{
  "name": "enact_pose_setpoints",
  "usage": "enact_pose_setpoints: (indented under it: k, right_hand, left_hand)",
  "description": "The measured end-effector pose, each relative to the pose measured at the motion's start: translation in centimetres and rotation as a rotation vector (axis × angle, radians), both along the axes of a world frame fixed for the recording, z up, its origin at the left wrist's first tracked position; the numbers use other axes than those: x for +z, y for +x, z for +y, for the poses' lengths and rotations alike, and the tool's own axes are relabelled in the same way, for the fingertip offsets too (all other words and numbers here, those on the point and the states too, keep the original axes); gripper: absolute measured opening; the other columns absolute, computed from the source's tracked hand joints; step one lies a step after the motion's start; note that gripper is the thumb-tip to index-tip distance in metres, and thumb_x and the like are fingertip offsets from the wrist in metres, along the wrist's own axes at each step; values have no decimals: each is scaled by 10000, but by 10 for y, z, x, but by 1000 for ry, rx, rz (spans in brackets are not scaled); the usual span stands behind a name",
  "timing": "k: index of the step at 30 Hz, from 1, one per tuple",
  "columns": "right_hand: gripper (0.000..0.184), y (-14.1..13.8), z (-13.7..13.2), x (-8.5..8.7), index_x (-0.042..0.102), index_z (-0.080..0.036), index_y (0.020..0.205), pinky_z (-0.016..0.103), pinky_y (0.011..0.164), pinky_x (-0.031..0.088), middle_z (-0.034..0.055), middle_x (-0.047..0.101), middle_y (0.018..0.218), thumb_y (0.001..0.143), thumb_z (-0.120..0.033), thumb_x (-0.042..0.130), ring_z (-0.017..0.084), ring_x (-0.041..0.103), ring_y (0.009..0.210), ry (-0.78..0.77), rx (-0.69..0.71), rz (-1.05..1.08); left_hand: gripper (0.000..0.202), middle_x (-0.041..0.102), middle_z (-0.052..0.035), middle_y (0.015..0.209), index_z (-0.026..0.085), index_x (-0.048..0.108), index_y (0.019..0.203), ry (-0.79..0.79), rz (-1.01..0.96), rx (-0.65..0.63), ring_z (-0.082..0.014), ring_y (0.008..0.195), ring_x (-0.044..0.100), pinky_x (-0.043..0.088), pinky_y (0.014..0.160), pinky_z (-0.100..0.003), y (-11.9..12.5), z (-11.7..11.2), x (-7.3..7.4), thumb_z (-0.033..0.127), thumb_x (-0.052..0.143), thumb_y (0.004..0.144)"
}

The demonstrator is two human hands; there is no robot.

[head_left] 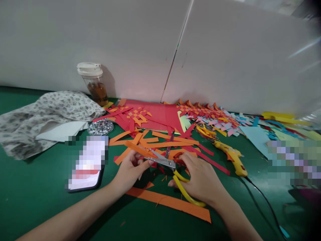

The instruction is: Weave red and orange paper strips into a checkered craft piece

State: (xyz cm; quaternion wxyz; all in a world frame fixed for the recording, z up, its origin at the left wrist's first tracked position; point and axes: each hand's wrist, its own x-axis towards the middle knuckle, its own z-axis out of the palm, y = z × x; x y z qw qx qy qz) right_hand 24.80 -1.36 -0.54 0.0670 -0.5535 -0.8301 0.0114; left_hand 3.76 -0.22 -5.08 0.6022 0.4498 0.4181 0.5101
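My left hand [130, 170] is closed, pinching an orange paper strip [137, 149] between thumb and fingers. Scissors with yellow handles [185, 192] are in my right hand [202, 177], their silver blades apart and pointing left at the strip, close to my left fingertips. Whether the blades touch the paper I cannot tell. Just behind the scissors' pivot lies a dark, narrow metal blade [170, 145], its lower end hidden. Below my hands a long orange strip [173, 202] lies flat on the green table [105, 217], with small orange scraps above it.
A phone [87, 164] lies left, near patterned cloth [62, 103] and a lidded drink cup [96, 87]. Behind are red sheets [160, 115] and a woven paper fish [136, 115]. At right, a yellow glue gun [229, 155] trails its cord [265, 201]; coloured paper lies beyond.
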Motion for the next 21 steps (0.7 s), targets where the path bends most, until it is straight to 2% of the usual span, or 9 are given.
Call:
enact_pose_setpoints:
  k: [8,21]
  right_hand:
    - [359,1,0,0,534,-189,902,307,590,395,74,592,864,676,-465,572,232,569,743,-27,10,0]
    - [359,1,-1,1,527,-190,906,308,581,394,83,592,900,672,-460,570,238,572,757,-17,11,-11]
  left_hand:
    - [257,547,64,587,169,514,829,-9,-12,-4,-8,302,352,230,298,-160,2,1,4,254,695,667]
    - [247,586,32,668,157,504,860,8,39,2,1,311,338,228,306,-162,-1,1,-5,261,662,701]
